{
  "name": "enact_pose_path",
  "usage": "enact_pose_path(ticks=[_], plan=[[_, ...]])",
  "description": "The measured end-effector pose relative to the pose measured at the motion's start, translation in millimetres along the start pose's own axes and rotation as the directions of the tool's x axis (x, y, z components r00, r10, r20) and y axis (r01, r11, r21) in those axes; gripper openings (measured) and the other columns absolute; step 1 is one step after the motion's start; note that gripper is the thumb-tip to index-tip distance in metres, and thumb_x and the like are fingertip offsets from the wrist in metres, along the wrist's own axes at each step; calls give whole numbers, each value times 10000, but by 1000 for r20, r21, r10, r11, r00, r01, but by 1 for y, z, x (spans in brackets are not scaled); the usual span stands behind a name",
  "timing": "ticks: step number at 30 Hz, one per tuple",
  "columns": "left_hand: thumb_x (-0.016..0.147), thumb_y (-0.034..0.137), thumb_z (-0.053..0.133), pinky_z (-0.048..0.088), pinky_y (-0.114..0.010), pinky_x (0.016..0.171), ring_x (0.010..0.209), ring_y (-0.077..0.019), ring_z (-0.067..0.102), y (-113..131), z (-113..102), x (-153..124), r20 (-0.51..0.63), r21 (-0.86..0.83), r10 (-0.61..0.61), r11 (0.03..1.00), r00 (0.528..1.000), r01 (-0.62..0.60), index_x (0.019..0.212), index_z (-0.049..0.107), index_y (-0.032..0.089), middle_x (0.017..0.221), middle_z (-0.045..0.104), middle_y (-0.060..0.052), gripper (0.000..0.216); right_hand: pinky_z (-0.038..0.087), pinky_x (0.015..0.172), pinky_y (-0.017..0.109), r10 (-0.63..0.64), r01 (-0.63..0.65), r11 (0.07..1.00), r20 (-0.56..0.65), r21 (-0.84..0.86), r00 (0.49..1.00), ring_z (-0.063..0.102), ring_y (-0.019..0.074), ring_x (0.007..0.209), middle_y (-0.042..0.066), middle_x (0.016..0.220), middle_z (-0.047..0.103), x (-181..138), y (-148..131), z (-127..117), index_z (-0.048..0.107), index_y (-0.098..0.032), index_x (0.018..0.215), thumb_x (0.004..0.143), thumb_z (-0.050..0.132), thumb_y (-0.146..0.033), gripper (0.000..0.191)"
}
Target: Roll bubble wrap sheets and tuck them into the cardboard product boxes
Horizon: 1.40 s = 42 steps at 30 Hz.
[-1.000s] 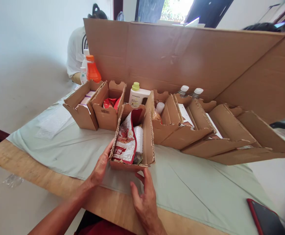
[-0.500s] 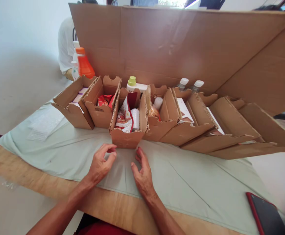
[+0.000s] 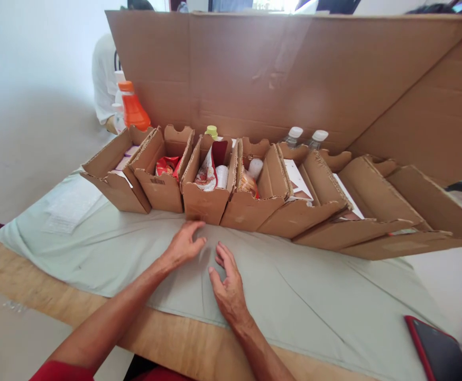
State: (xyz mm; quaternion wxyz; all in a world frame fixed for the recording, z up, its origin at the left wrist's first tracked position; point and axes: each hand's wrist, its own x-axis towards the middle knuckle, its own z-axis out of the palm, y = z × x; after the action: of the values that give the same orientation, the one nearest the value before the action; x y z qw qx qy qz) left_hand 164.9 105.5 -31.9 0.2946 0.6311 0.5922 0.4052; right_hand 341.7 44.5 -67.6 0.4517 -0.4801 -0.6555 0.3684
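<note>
A cardboard box [image 3: 204,205] stands in a row of similar boxes, third from the left. Inside it are a red and white packet [image 3: 206,173] and a white roll [image 3: 221,177]. My left hand [image 3: 186,241] is at the lower front of this box, fingers apart and holding nothing; whether the fingertips touch the cardboard I cannot tell. Lower and to the right, my right hand [image 3: 229,286] hovers over the pale green cloth [image 3: 286,296], fingers loosely curved and thumb apart, with nothing in it.
A red packet [image 3: 167,166] lies in the neighbouring box. Behind the row stand an orange bottle [image 3: 135,108], two white-capped bottles [image 3: 294,135] and a large cardboard panel [image 3: 231,69]. Bubble wrap [image 3: 72,203] lies left, a phone [image 3: 437,349] right. A person in white [image 3: 103,79] sits beyond.
The third box has moved back, away from me, into line with the row. My left hand has followed it forward and to the right; my right hand stays nearly in place.
</note>
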Motion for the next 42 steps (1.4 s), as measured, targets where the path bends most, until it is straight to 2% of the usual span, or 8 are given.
enact_pose_path(ticks=[4, 8, 14, 19, 25, 31, 37, 42], plan=[[732, 200, 682, 338, -584, 1198, 1386, -359, 510, 3, 3, -60, 216, 22, 129, 990, 968, -137, 1242, 722, 239, 1406, 642, -133, 513, 568, 1014, 426, -87, 97, 992, 114, -79, 990, 674, 243, 1168, 105, 1268, 707, 18, -30, -9, 690, -236, 1223, 940, 519, -248, 331], [750, 183, 692, 164, -634, 1256, 1508, -371, 360, 10, -8, -126, 431, 0, 147, 987, 890, -163, 1344, 660, 306, 1563, 510, -98, 608, 588, 874, 337, -194, 227, 966, 228, -128, 954, 710, 189, 916, 65, 1105, 748, 63, -87, 2, 615, -254, 1350, 964, 478, -252, 410], [838, 263, 620, 387, -520, 1178, 1237, -306, 644, 1, -24, -155, 280, -301, 48, 953, 959, 41, 1196, 732, 251, 1184, 758, -100, 375, 530, 817, 367, -147, 319, 825, 368, -466, 918, 709, 245, 833, 60, 907, 758, 154, -166, 58, 137, -120, 1631, 940, 458, -197, 766], [849, 379, 628, 529, -426, 973, 1078, -296, 692, 5, -35, -154, 248, -395, -37, 908, 968, 136, 1128, 754, 220, 1124, 753, -114, 344, 478, 800, 343, -22, 245, 714, 329, -656, 944, 713, 290, 951, 152, 1018, 756, 184, -186, 80, 601, -133, 1285, 988, 416, -195, 355], [884, 463, 641, 591, -410, 893, 988, -287, 736, -7, -63, -179, -49, -391, -202, 905, 978, 167, 1021, 775, 234, 1012, 791, -99, 298, 421, 661, 278, -42, 287, 746, 388, -601, 921, 711, 225, 731, 46, 810, 756, 115, -184, 54, 646, -224, 1083, 1015, 427, -219, 230], [838, 511, 700, 561, -483, 1008, 1123, -317, 707, -26, -84, -191, -410, -456, -488, 841, 770, 290, 1131, 684, 192, 1159, 755, -132, 434, 459, 567, 249, -136, 262, 911, 368, -318, 920, 675, 160, 601, -11, 729, 726, 23, -171, -37, 673, -269, 976, 1002, 466, -314, 214], [868, 407, 687, 385, -538, 1185, 1410, -333, 490, -12, -56, -200, -308, -317, -287, 930, 907, 186, 1546, 354, 265, 1593, 429, -143, 768, 556, 560, 287, -87, 104, 936, 67, -336, 994, 714, 193, 643, 34, 780, 751, -7, -140, -136, 741, -284, 995, 948, 595, -420, 205], [840, 411, 715, 289, -522, 1241, 1486, -350, 375, -6, -50, -196, -229, -302, -264, 934, 937, 190, 1565, 313, 264, 1607, 391, -133, 842, 638, 823, 386, 4, -11, 996, -80, -87, 997, 727, 261, 1103, 101, 1286, 713, -47, -98, -154, 538, -335, 1444, 963, 624, -444, 501]])
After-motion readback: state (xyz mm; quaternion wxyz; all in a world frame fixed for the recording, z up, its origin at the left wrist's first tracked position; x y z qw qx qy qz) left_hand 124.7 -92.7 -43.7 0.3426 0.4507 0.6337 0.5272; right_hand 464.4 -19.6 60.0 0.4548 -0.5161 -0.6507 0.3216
